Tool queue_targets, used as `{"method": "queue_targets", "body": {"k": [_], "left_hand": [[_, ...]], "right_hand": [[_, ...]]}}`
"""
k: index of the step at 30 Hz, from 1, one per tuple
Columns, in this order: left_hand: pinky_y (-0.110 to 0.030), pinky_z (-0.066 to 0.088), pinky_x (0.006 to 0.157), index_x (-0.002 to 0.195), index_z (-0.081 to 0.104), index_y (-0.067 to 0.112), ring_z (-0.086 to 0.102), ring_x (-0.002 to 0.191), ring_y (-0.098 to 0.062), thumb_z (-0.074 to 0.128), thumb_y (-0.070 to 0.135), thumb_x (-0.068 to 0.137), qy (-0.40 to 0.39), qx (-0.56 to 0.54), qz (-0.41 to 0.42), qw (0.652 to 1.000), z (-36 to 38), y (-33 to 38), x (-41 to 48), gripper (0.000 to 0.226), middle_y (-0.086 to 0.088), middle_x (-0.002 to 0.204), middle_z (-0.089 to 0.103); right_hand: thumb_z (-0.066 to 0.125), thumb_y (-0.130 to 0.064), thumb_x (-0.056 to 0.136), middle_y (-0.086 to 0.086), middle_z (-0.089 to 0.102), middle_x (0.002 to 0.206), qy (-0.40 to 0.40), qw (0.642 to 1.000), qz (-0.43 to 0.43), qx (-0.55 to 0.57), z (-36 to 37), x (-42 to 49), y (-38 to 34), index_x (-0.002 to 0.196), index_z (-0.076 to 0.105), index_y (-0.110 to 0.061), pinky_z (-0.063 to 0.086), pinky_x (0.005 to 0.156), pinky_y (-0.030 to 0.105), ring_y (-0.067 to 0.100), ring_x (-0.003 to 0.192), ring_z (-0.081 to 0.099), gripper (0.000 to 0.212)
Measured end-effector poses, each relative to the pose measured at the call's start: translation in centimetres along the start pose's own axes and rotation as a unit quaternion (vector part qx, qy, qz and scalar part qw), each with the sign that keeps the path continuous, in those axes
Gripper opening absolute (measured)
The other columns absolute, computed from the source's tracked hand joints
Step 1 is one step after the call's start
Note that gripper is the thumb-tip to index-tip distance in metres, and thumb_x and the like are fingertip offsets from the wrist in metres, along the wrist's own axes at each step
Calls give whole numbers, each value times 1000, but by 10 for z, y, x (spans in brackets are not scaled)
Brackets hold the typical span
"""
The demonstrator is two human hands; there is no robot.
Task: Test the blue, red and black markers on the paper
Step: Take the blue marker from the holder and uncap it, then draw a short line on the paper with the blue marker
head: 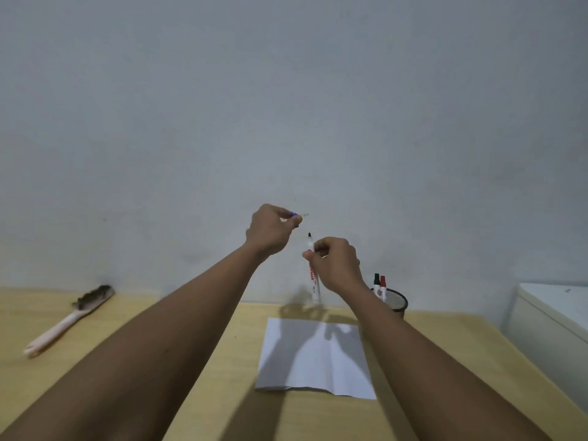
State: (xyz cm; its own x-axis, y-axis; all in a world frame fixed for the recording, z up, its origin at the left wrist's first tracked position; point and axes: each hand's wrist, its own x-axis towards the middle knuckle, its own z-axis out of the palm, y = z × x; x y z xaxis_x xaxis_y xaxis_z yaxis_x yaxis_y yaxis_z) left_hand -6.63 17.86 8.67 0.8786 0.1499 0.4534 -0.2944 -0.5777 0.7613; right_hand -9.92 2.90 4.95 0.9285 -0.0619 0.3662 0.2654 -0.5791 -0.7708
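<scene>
step: blue marker (312, 275) just uncapped | left hand (270, 232) grip pinched the cap (294, 215), right hand (337, 264) grip clenched the barrel | tip: flip nib down, press lightly on paper (315, 358)

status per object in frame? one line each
blue cap: off the marker, pinched in left hand
uncapped marker: held upright in right hand, tip up, above the desk
black marker: capped, standing in mesh pen cup
red marker: capped, standing in the same cup
paper: flat on desk, creased, no marks visible
brush: lying on desk, untouched
</scene>
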Motion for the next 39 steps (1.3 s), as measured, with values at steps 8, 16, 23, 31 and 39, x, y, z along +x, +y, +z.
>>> {"method": "queue_targets", "body": {"k": [8, 16, 23, 31, 39], "left_hand": [[-42, 44, 94, 82, 73, 31, 64, 95, -14, 73, 41, 79, -60, 124, -113, 984, -1, -123, -27, 10, 15, 84, 75], [-38, 36, 85, 84, 74, 27, 65, 90, -17, 71, 34, 79, -83, 208, -144, 964, 24, -183, -51, 9, 11, 85, 73], [-40, 29, 82, 97, 72, 29, 62, 101, -21, 69, 40, 83, -121, 249, -134, 952, 29, -197, -58, 18, 8, 99, 72], [-39, 31, 88, 108, 60, 32, 51, 101, -10, 59, 51, 82, -24, 255, 70, 964, 30, -186, -101, 33, 15, 106, 56], [-44, 28, 90, 141, 43, 35, 38, 126, -19, 35, 75, 85, -258, 351, 133, 890, 26, -189, -125, 69, 14, 150, 43]], "right_hand": [[69, -24, 89, -2, 69, 80, -47, 997, -2, 54, 56, 11, 35, 102, 54, -28, 52, 87, 45, 27, 85, 68, 20], [64, -15, 95, 4, 74, 91, -78, 993, 8, 87, 89, 21, 67, 104, 71, -14, 45, 61, 10, 14, 71, 70, 12], [53, -6, 100, 8, 70, 93, -98, 931, 157, 313, 102, 27, 68, 120, 69, -7, 45, 56, 14, 1, 57, 67, 25], [68, -10, 93, -1, 74, 75, -152, 913, 175, 337, 113, 26, 74, 110, 68, -16, 51, 67, 35, 15, 66, 71, 17], [66, -27, 95, 10, 64, 70, -163, 955, 104, 224, 142, 16, 99, 96, 68, 1, 47, 51, 35, 23, 59, 57, 28]]}}
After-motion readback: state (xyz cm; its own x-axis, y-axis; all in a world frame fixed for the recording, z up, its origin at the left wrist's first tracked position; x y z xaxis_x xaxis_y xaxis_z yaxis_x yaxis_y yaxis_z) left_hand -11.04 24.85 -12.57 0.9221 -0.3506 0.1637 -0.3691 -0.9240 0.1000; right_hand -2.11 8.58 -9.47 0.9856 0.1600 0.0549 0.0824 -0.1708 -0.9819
